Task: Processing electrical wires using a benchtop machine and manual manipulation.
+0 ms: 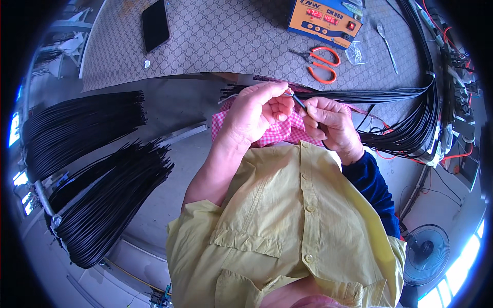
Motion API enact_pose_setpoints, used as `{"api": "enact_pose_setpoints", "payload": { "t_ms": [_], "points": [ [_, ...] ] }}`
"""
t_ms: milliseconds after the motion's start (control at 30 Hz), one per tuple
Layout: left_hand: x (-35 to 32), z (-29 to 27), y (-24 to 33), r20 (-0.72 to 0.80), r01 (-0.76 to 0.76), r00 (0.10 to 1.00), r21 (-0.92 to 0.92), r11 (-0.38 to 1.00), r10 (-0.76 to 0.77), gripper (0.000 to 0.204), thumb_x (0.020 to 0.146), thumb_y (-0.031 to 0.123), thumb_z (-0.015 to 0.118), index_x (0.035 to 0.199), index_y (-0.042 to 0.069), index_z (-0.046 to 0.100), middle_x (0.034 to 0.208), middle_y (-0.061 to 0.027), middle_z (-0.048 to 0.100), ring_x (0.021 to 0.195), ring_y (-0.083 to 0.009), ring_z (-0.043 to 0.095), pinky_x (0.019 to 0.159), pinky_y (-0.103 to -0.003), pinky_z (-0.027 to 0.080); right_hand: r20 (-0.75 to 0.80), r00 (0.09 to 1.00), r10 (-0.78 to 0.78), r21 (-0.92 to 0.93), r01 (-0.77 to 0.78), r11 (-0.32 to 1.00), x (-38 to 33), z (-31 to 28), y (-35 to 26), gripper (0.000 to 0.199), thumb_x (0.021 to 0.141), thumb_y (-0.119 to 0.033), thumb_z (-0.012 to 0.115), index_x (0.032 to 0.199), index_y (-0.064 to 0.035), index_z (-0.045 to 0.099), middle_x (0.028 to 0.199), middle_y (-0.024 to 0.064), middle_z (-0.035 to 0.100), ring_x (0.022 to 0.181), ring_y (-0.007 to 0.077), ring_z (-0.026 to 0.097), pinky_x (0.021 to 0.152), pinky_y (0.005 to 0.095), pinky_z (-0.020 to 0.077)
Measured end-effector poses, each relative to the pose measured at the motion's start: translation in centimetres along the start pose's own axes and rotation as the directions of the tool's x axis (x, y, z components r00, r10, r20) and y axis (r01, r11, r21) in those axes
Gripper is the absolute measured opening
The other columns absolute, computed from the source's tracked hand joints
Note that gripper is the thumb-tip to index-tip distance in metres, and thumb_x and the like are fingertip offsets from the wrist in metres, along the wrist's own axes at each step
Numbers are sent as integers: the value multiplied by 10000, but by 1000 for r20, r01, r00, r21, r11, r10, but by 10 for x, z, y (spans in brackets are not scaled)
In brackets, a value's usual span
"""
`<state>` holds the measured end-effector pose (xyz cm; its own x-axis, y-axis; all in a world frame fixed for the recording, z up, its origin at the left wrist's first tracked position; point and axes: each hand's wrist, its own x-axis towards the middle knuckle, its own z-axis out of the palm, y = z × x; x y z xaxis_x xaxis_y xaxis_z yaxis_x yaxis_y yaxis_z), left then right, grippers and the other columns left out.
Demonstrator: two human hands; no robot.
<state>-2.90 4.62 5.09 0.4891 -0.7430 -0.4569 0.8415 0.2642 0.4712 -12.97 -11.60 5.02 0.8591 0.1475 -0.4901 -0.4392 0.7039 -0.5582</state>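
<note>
Above my lap, my right hand [331,123] is closed round a thin black cable [300,101], whose end points up and to the left. My left hand [257,110] pinches at that end between thumb and forefinger, the other fingers curled in. Fine light-coloured strands seem to show at the tip, too small to make out well. Under both hands lies a pink checked cloth [272,134]. A long bundle of black cables [380,96] runs behind my hands along the table's near edge and loops round on the right.
On the patterned tabletop [221,36] are orange-handled scissors [322,64], a blue and yellow box with a red display [323,23], a black phone [155,25] and a tweezers-like metal tool [387,49]. Black cable bundles [84,123] hang at left. A fan [426,254] stands lower right.
</note>
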Motion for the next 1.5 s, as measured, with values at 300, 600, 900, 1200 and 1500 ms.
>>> {"api": "enact_pose_setpoints", "payload": {
  "t_ms": [300,600,900,1200,1500],
  "points": [
    [0,2,-7,33,-37,999,-132,991,42,229,878,205,483,860,-3,577,731,-96,597,616,-143,553,554,-255,426,8,1000,-16,20,16,1000,2,0,-2,148,847,-137,520,862,7,552,614,10,475,451,71,362,391,189,252],
    [2,-2,-11,126,-55,989,-170,984,77,206,862,184,512,897,-11,567,777,-79,599,666,-122,554,592,-236,444,-1,1000,-19,10,19,1000,3,1,-4,154,851,-157,515,852,-8,554,606,-1,462,449,66,354,389,184,242],
    [5,-4,-13,129,-48,989,-218,975,77,224,889,178,457,942,-11,564,793,-90,588,671,-147,543,584,-259,431,-19,997,-79,-64,78,995,3,1,-6,125,843,-130,534,863,-7,549,631,11,482,470,56,380,392,177,259],
    [9,-13,-21,28,-84,996,-101,991,87,178,860,144,495,937,-5,556,747,-55,562,642,-114,508,563,-233,405,-221,758,-613,-760,260,595,-16,-41,-83,127,820,-65,552,924,8,561,589,-48,450,475,14,374,408,172,278],
    [18,-24,-35,-15,-47,999,-64,997,46,156,851,137,517,925,6,558,726,-30,549,621,-89,493,534,-211,388,-59,676,-735,-961,-239,-142,-3,-109,-127,116,732,-130,585,796,-37,612,661,122,596,615,237,593,563,313,450]
  ]
}}
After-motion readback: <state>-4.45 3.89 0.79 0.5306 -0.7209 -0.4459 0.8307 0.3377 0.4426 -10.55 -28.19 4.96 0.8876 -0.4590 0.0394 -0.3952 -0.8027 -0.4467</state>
